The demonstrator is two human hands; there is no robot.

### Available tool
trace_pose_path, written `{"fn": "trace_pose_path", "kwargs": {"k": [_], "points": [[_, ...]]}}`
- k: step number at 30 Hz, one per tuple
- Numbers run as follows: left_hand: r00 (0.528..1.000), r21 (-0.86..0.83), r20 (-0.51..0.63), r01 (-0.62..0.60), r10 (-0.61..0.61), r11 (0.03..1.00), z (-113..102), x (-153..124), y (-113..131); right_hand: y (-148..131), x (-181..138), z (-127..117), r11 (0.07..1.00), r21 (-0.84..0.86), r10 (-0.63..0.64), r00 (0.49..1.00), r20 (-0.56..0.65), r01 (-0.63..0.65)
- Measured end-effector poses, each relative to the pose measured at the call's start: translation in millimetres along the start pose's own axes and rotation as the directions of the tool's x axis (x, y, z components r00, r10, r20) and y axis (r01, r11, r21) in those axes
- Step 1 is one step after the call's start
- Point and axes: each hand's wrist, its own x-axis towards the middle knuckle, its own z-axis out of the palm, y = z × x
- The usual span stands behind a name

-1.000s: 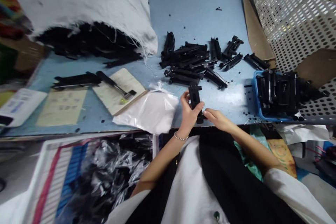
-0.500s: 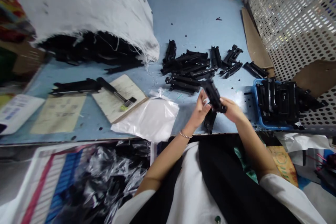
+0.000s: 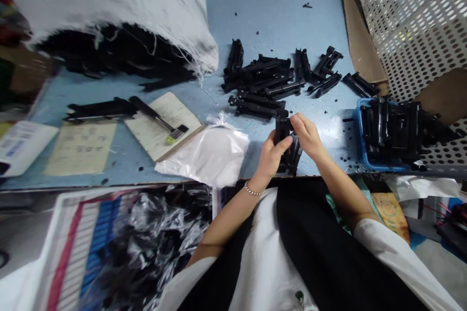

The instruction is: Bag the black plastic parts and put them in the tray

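Observation:
Near the table's front edge, my left hand (image 3: 272, 155) is closed around a black plastic part (image 3: 282, 131), its thumb lying across the front. My right hand (image 3: 307, 135) is closed at the upper right of the same part, fingertips against its top end. Another black part (image 3: 296, 155) lies just beneath and beside the held one, partly covered. Beyond my hands, a loose pile of similar black parts (image 3: 260, 77) rests on the blue table (image 3: 270, 0).
At right stands a blue basket (image 3: 383, 166) full of black parts, before a perforated white crate (image 3: 408, 34). To the left are clear plastic bags (image 3: 207, 155), a brush (image 3: 156, 116) on a pad (image 3: 175, 107), and a white woven sack (image 3: 127, 0) holding black pieces.
The black part has turned from a slant to nearly upright in my hands. My right hand has moved from its lower end up to its top. The view has tilted slightly downward.

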Motion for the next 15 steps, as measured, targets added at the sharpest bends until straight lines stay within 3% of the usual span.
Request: {"fn": "trace_pose_path", "kwargs": {"k": [1, 3, 6, 9, 11, 13, 15], "points": [[0.999, -0.029, -0.039, -0.01, 0.009, 1.0, -3, 3, 2, 1, -4, 3, 0.998, 0.053, 0.023, 0.999, 0.046, -0.026], [0.996, -0.114, -0.083, -0.018, 0.008, 0.993, -11, 8, 7, 3, -18, 7, 0.998, 0.045, -0.046, 0.992, 0.115, 0.041], [0.997, -0.207, -0.064, 0.037, -0.052, 0.978, -19, 13, 14, 7, -43, 14, 0.945, -0.18, -0.23, 0.947, 0.223, 0.272], [0.994, -0.144, -0.091, 0.04, -0.054, 0.989, -17, 11, 10, 13, -57, 26, 0.883, -0.306, -0.263, 0.914, 0.309, 0.357], [0.981, -0.002, -0.181, -0.072, 0.07, 0.997, -16, 7, 4, 15, -58, 34, 0.908, -0.286, -0.227, 0.934, 0.275, 0.305], [0.933, 0.193, -0.26, -0.202, 0.249, 0.96, -19, 3, -1, 13, -55, 40, 0.971, -0.185, -0.101, 0.96, 0.261, 0.153], [0.88, 0.311, -0.302, -0.274, 0.368, 0.91, -29, 0, -5, 9, -47, 41, 0.999, -0.039, 0.035, 0.923, 0.383, -0.022]]}}
